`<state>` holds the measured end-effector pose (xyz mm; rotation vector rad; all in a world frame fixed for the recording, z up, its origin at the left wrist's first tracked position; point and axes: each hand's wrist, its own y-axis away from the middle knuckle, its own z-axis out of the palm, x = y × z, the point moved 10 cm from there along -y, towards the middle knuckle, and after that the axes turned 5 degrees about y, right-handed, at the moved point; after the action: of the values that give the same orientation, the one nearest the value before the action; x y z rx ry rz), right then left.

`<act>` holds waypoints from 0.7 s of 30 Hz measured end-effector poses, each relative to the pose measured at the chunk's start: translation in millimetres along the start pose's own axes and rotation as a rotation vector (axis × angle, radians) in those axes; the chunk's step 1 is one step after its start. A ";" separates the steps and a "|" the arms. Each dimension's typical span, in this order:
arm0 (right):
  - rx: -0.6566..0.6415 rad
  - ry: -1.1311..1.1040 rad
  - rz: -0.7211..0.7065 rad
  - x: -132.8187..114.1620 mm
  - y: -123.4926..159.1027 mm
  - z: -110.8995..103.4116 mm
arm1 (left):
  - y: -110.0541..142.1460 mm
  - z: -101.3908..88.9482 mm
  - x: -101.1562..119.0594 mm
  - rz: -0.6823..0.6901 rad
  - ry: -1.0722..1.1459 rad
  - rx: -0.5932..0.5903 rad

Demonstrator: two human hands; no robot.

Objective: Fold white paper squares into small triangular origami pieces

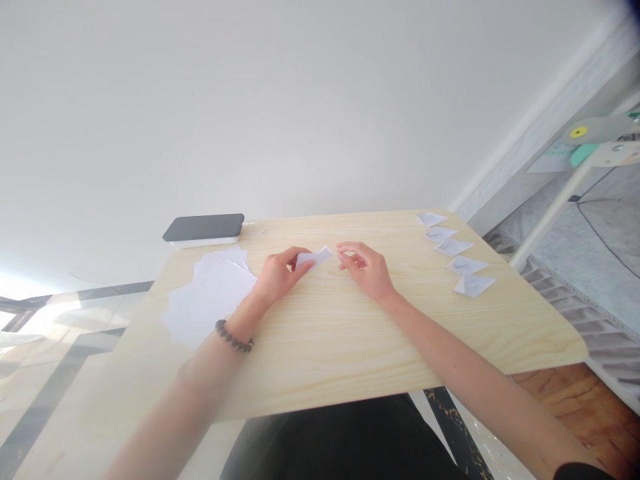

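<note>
One folded paper point(320, 255), right of the loose sheets point(210, 297), likely light, easily creased, best edge-held: your left hand point(277, 275) pinches it, your right hand point(370, 268) has fingers slightly parted.

The pale wood-grain table point(320, 360) carried a dark-topped white box point(204, 230), loose white sheets point(207, 300) and five folded papers point(454, 247) along its right side.

You get bright light, strongest at far left, where glare whitens the floor point(30, 373), haze veils the near-left table point(130, 380) and the sheets point(205, 303) wash out. You also see stretched edges and a darkened top-right corner.
</note>
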<state>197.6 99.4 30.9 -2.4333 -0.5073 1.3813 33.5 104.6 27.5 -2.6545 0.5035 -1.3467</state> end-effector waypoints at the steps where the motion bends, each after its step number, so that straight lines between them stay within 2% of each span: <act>1: 0.014 0.019 -0.037 -3.4 0.4 -1.0 | -0.3 0.3 -4.7 -0.042 0.053 -0.002; 5: 0.058 0.141 -0.171 -14.6 3.1 -0.9 | 0.3 6.7 -15.0 -0.134 0.224 -0.043; 9: 0.084 0.227 -0.259 -21.3 6.5 2.7 | 2.5 12.0 -11.9 -0.138 0.279 -0.081; 21: 0.019 0.218 -0.259 -20.5 7.0 9.2 | 4.3 9.1 9.0 0.077 0.052 -0.068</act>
<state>181.0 84.8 39.0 -2.3646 -0.7194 0.9998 44.7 97.0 27.9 -2.6285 0.6621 -1.4043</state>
